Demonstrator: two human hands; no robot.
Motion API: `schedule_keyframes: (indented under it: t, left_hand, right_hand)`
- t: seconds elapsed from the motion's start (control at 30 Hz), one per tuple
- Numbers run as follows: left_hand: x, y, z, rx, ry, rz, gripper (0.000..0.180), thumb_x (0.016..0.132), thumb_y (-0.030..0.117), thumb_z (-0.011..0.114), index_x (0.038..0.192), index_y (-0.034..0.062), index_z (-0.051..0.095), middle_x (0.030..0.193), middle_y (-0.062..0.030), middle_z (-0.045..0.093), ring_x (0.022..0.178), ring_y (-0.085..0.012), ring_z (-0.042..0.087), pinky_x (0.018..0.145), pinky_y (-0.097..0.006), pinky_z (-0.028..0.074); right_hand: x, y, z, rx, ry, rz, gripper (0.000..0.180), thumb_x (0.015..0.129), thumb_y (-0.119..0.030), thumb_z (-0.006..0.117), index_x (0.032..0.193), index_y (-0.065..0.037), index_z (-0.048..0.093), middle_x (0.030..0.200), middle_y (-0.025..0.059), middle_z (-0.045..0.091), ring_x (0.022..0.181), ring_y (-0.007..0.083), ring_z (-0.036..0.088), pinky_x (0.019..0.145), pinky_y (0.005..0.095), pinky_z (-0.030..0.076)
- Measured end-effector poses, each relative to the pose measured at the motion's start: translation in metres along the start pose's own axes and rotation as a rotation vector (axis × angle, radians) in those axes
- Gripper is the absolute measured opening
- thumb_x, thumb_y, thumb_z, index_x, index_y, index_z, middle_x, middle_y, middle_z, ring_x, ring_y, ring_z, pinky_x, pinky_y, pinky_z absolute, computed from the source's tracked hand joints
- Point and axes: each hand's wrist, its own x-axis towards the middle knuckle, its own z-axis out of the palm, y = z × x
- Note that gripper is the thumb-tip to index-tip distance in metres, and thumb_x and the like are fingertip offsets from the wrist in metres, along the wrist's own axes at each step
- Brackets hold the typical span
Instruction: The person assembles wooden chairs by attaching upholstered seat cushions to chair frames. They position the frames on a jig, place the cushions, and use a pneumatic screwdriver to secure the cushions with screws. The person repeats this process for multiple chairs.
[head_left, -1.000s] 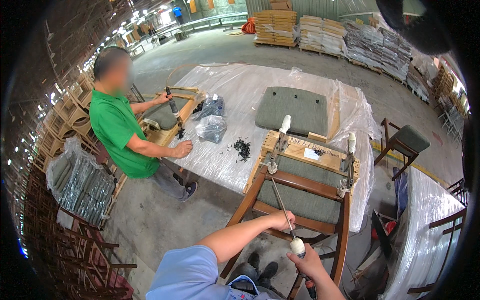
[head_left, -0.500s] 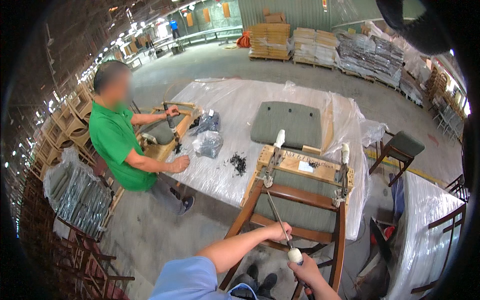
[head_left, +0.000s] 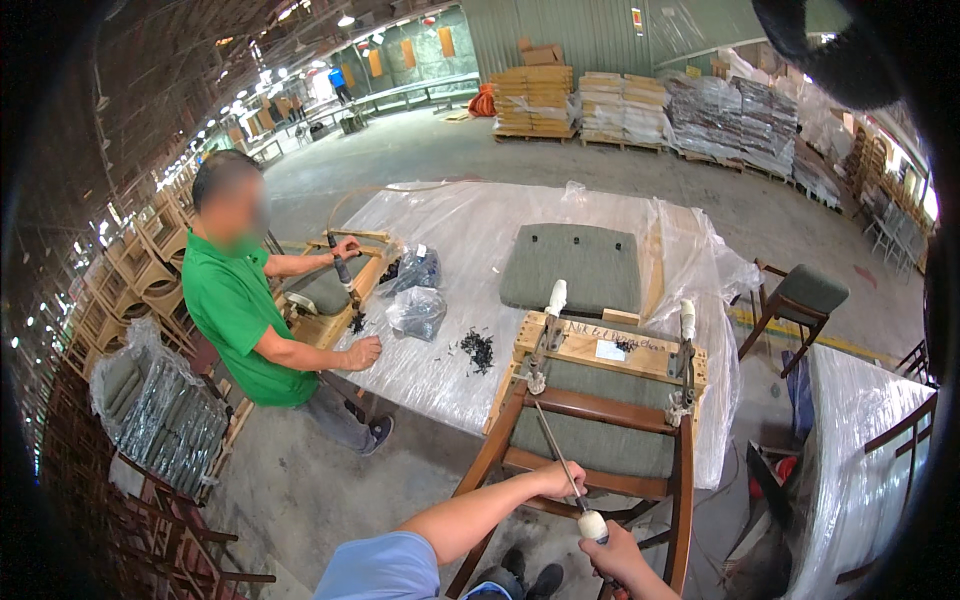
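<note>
My right hand [head_left: 612, 558] is wrapped round the body of a power screwdriver [head_left: 592, 526] with a pale wrapped collar. Farther up, my left hand [head_left: 562, 480] closes round its long thin shaft. The shaft's tip meets the brown wooden chair frame [head_left: 580, 405] close to its left corner. That frame lies over a grey-green upholstered panel [head_left: 620, 445]. Its far end sits against a light wooden jig [head_left: 575, 345], where a left toggle clamp [head_left: 553, 312] and a right toggle clamp [head_left: 686, 335] with white-wrapped handles press down.
Beyond the jig lies another grey upholstered panel [head_left: 572, 265] on the plastic-wrapped table [head_left: 450, 230]. Loose dark screws [head_left: 477, 350] and plastic bags [head_left: 417, 312] are to its left. A co-worker in green [head_left: 245, 320] holds a similar tool at left. A finished-looking chair [head_left: 800, 300] stands at right.
The whole view has tilted slightly, so the scene sits a little lower. Both hands keep their hold on the power screwdriver, its tip still at the frame's left corner.
</note>
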Motion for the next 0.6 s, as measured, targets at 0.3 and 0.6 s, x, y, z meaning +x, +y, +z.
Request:
schedule_keyframes:
  t: [0.3, 0.6]
  left_hand:
    - [-0.001, -0.008, 0.004, -0.016, 0.034, 0.041, 0.033, 0.087, 0.027, 0.074, 0.073, 0.0020, 0.059, 0.071, -0.0156, 0.064, 0.066, -0.0305, 0.061, 0.064, -0.045, 0.048]
    - [0.001, 0.000, 0.001, 0.013, -0.014, -0.038, 0.030, 0.085, 0.031, 0.076, 0.080, 0.0032, 0.068, 0.080, -0.0157, 0.070, 0.078, -0.0310, 0.068, 0.070, -0.044, 0.052]
  right_hand:
    - [0.000, 0.000, -0.001, -0.100, -0.002, 0.002, 0.057, 0.083, -0.042, 0.070, 0.112, 0.006, 0.059, 0.076, 0.0154, 0.070, 0.064, 0.0256, 0.071, 0.062, 0.0381, 0.055]
    - [0.015, 0.018, 0.001, -0.087, -0.045, 0.059, 0.063, 0.084, -0.050, 0.071, 0.111, 0.005, 0.058, 0.086, 0.0202, 0.071, 0.076, 0.0302, 0.072, 0.071, 0.0410, 0.055]
